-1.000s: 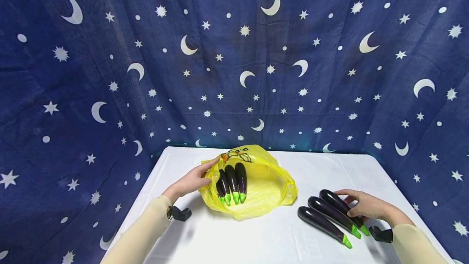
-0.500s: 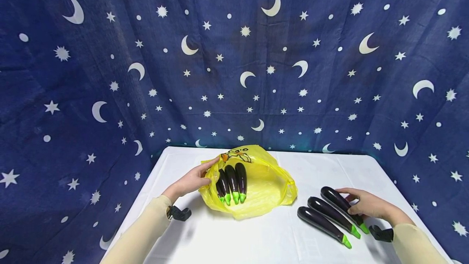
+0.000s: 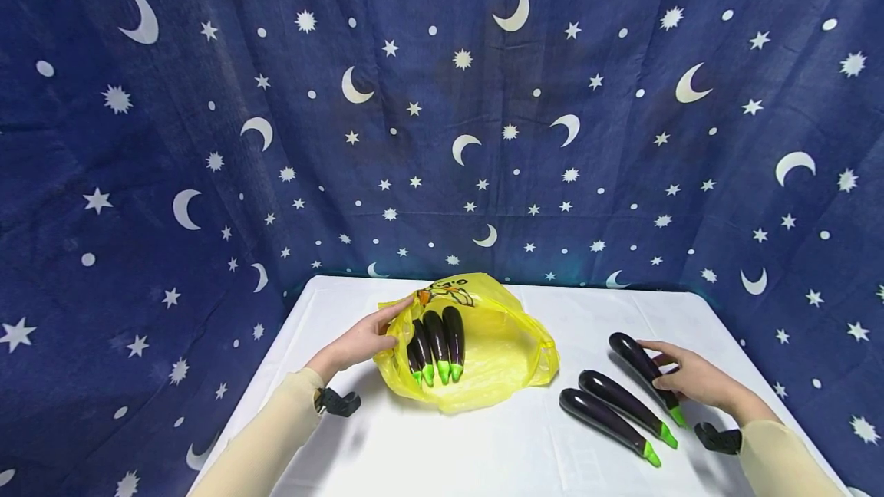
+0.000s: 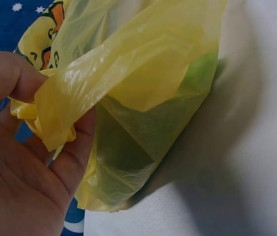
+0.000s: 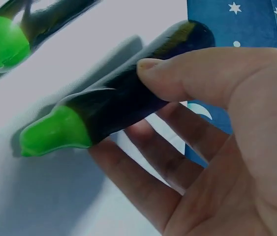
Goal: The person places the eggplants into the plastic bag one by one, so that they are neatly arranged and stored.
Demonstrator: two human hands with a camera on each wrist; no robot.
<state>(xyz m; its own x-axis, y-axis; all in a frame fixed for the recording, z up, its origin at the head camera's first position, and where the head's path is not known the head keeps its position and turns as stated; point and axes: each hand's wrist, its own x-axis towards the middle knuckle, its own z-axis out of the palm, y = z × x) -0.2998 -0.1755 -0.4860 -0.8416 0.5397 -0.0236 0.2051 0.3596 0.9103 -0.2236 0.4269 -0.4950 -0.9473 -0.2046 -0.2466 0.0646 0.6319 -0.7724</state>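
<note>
- While the right hand (image 3: pixel 700 382) grips a single glossy eggplant (image 3: pixel 641 365) at the lower right of the head frame, its thumb presses one side and its fingers brace the other.
- Rounded end to the upper left, green stem end to the lower right, the gripped eggplant runs on a slant, its stem clear of the fingertips.
- Well apart, toward lower centre, a yellow plastic bag (image 3: pixel 500 351) sits on the white table (image 3: pixel 476 451), its mouth facing the person.
- Thumb and fingers of the left hand (image 3: pixel 362 340) pinch the bag's left rim, farthest from the gripped eggplant.
- Four bagged eggplants (image 3: pixel 436 340) show against the bag's left side, their axes closer to upright in the frame.
- Just to the lower left of the gripped one, two loose eggplants (image 3: pixel 613 413) lie side by side, nearer the right hand than the left.
- The leftward gap to the bag's mouth appears the decisive relation; whether the gripped eggplant fully clears the table cannot be told.
</note>
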